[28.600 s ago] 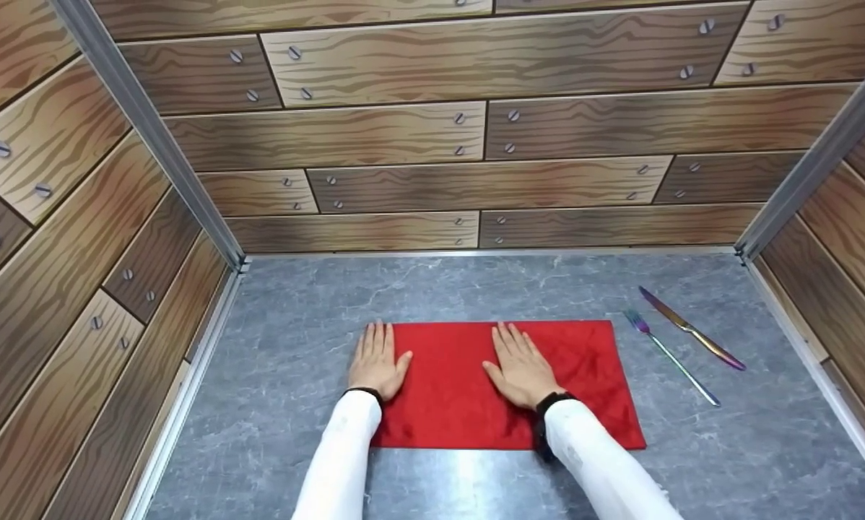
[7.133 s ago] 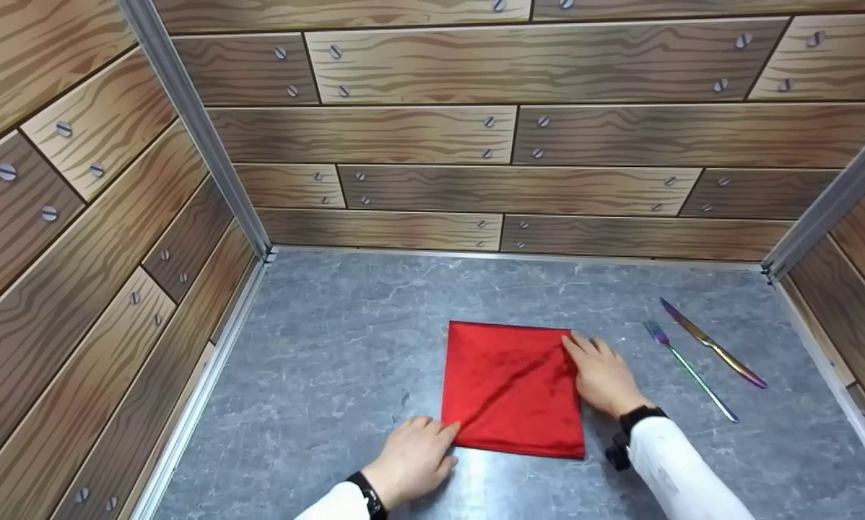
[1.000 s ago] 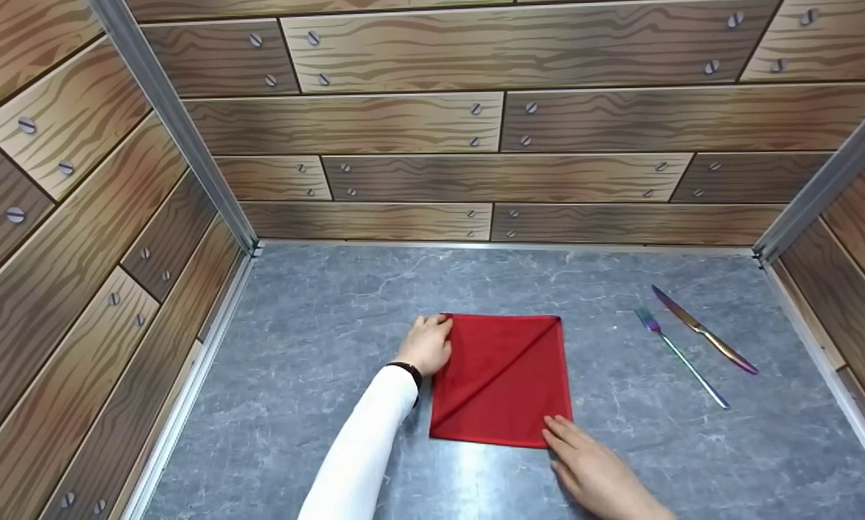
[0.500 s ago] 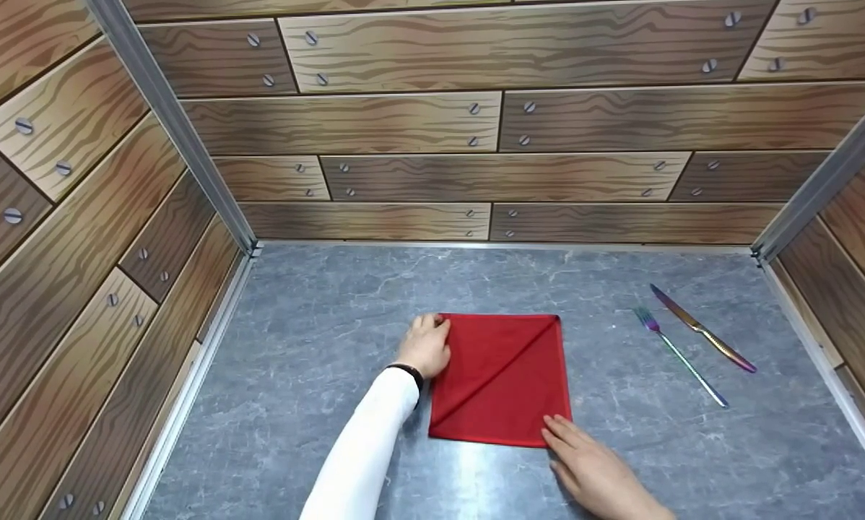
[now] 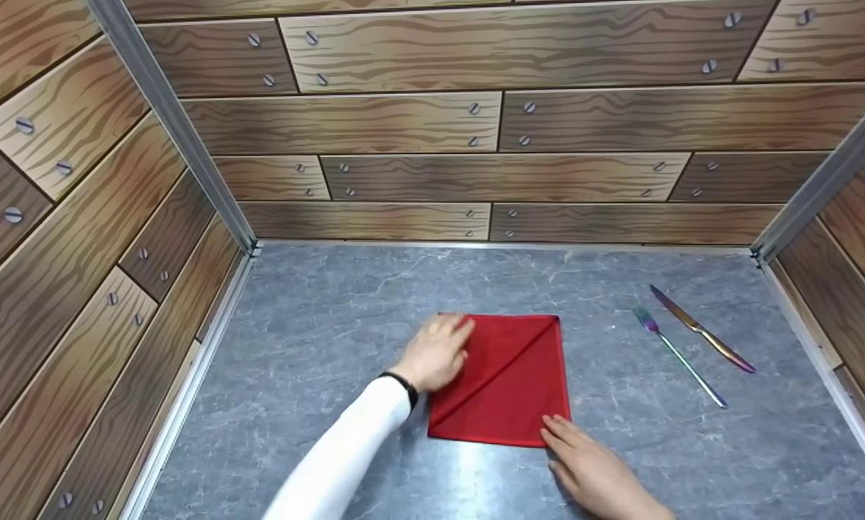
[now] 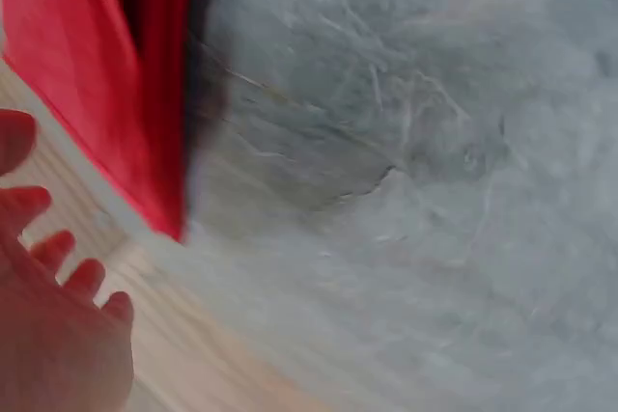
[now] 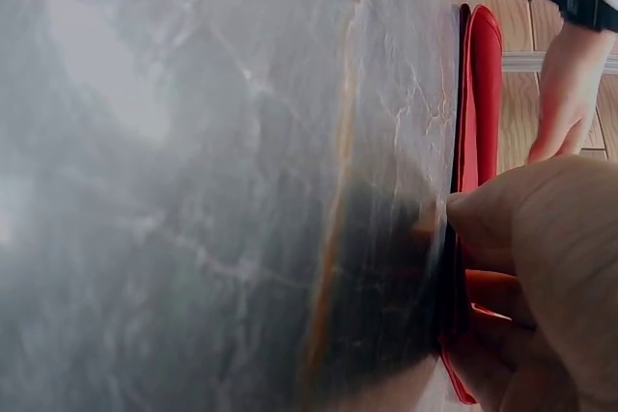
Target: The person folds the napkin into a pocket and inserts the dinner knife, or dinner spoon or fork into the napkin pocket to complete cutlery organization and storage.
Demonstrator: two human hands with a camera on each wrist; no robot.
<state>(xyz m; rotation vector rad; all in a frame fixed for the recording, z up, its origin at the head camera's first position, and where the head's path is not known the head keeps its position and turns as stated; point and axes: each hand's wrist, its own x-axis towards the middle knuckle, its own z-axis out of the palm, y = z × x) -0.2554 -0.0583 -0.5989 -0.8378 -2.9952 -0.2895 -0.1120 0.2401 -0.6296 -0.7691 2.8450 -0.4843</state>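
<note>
At ten o'clock on the red cloth (image 5: pixel 523 393), our left hand (image 5: pixel 432 354) is over the edge, fingers loosely spread and holding nothing; whether they touch it, we cannot tell. The cloth lies as a square near the middle of the surface (image 5: pixel 317 325), a diagonal fold line running from seven to one o'clock. Our right hand (image 5: pixel 597 468) rests straight fingers on the five o'clock corner, we judge to stop the layers slipping. Toward three o'clock lie a fork (image 5: pixel 682 359) and, beyond it, a knife (image 5: pixel 701 330), probably placed there out of our way. Nothing sits in a container.
</note>
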